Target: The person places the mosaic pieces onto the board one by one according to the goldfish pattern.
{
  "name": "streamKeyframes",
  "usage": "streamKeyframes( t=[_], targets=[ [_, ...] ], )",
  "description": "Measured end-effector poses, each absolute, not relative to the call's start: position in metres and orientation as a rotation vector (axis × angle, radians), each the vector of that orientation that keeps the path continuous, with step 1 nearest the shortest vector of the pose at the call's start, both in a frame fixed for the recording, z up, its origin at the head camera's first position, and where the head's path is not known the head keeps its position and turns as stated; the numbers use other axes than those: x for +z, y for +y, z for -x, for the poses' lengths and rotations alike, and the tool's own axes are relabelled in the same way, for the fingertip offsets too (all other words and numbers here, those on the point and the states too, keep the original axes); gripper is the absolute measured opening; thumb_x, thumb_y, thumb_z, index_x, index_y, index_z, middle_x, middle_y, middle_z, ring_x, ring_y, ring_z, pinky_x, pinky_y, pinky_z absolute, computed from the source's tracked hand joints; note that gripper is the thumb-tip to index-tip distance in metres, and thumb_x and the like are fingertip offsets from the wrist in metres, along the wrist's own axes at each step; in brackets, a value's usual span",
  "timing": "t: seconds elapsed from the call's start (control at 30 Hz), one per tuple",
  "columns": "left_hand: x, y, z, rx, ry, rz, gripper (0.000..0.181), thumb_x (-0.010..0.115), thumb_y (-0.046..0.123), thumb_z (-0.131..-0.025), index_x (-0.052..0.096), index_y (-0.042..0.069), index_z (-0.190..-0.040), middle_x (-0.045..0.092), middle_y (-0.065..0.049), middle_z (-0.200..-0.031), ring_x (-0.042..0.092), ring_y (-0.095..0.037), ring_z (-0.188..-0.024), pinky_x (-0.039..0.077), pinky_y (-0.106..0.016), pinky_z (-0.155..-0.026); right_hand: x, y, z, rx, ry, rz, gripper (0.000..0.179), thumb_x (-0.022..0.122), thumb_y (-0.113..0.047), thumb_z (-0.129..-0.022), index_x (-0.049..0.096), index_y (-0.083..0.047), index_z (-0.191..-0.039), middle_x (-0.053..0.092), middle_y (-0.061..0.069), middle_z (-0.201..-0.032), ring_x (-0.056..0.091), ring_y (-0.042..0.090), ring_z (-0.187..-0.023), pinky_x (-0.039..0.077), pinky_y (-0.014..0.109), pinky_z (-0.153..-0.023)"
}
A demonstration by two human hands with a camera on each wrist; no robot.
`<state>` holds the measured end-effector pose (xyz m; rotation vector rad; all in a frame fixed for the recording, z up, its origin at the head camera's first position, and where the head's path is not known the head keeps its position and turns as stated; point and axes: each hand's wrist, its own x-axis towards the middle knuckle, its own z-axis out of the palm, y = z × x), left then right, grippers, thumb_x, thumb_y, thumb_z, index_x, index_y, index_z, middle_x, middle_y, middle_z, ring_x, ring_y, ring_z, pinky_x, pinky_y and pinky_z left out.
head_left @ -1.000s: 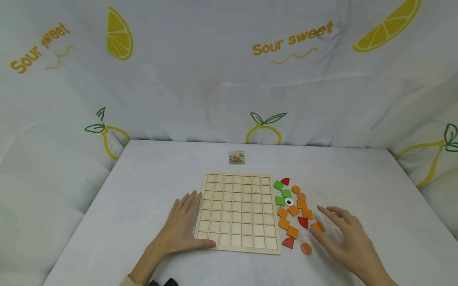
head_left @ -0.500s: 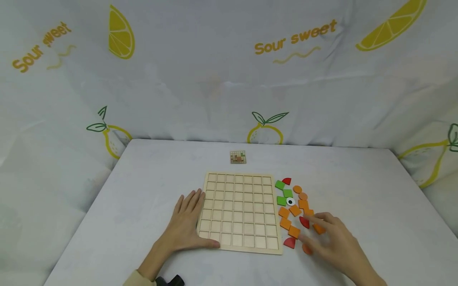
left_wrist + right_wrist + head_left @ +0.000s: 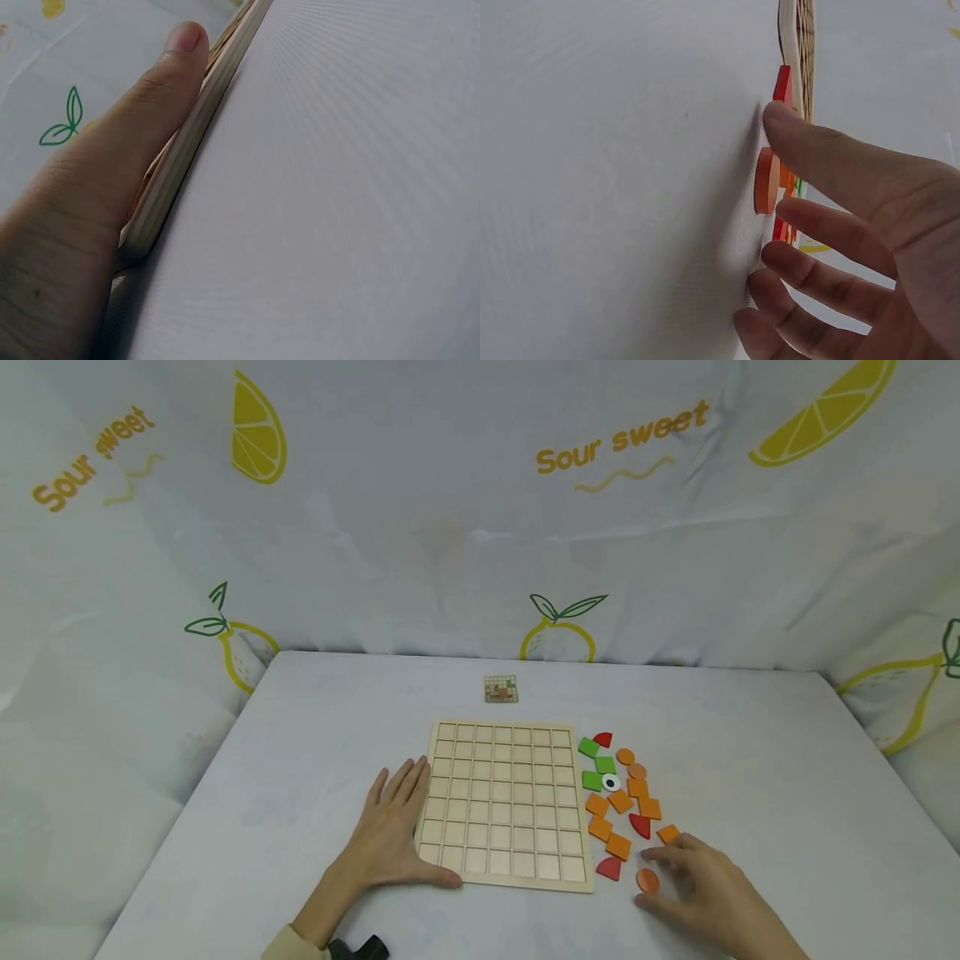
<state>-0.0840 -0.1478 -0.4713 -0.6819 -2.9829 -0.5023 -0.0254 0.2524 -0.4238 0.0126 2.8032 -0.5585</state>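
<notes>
A pale wooden grid board [image 3: 510,887] lies on the table. My left hand [image 3: 390,843] rests at its near left corner, fingers spread along the left edge and thumb on the front edge; the thumb also shows against the board's side [image 3: 180,154] in the left wrist view. My right hand [image 3: 701,885] is just right of an orange disc [image 3: 648,882]. In the right wrist view the orange disc [image 3: 766,181] stands between thumb and index finger, with a gap visible on the finger side. Nothing is gripped.
Orange squares [image 3: 618,846], green squares [image 3: 592,781], red quarter-circles [image 3: 609,867], other orange discs [image 3: 626,757] and a white eye piece [image 3: 611,782] lie loose right of the board. A small pattern card [image 3: 501,689] lies behind it.
My right hand has moved left and toward the near side, from beside the orange square to around the near orange disc. My left hand stays at the board's corner.
</notes>
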Motion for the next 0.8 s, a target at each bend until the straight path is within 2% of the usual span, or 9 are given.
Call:
streamKeyframes(
  t=[0.13,0.23,0.47,0.63,0.8],
  targets=[
    [-0.471,-0.148,0.085,-0.477,-2.98,0.692,0.159,0.074,0.091,-0.046,0.017,-0.001,-0.162,0.023,-0.015,-0.171,0.022,-0.034,-0.159,0.012,-0.061,-0.127,-0.425,0.253,0.026,-0.603,2.75,-0.022,0.04,0.093,-0.033,-0.072,0.08,-0.013,-0.104,0.055,-0.003,-0.082,0.048,0.011,-0.078,0.043,0.019,-0.063],
    [-0.472,-0.148,0.084,-0.472,-2.976,0.692,0.158,0.074,0.092,-0.047,0.018,-0.001,-0.162,0.023,-0.015,-0.171,0.022,-0.033,-0.159,0.012,-0.061,-0.127,-0.424,0.253,0.026,-0.629,2.753,-0.002,0.031,0.091,-0.026,-0.074,0.081,-0.013,-0.1,0.055,-0.005,-0.076,0.045,0.009,-0.072,0.041,0.018,-0.061],
    [-0.473,-0.149,0.084,-0.468,-2.969,0.682,0.156,0.069,0.096,-0.049,0.019,0.0,-0.162,0.024,-0.015,-0.171,0.022,-0.033,-0.16,0.012,-0.06,-0.128,-0.423,0.25,0.028,-0.624,2.767,0.003,0.024,0.089,-0.023,-0.076,0.082,-0.012,-0.096,0.061,-0.007,-0.074,0.047,0.008,-0.071,0.045,0.017,-0.062],
    [-0.474,-0.148,0.085,-0.464,-2.957,0.688,0.155,0.068,0.096,-0.05,0.019,0.0,-0.162,0.025,-0.015,-0.17,0.023,-0.033,-0.159,0.013,-0.06,-0.127,-0.416,0.246,0.028,-0.688,2.807,0.002,0.025,0.087,-0.02,-0.078,0.082,-0.008,-0.1,0.07,-0.007,-0.079,0.055,0.007,-0.072,0.052,0.016,-0.065],
    [-0.475,-0.148,0.087,-0.447,-2.942,0.671,0.152,0.068,0.095,-0.052,0.019,0.002,-0.163,0.03,-0.015,-0.168,0.028,-0.034,-0.156,0.017,-0.06,-0.126,-0.404,0.232,0.031,-0.869,2.935,0.161,0.023,0.087,-0.013,-0.076,0.082,-0.006,-0.098,0.077,-0.004,-0.087,0.061,0.0,-0.07,0.056,0.015,-0.066]
  ],
)
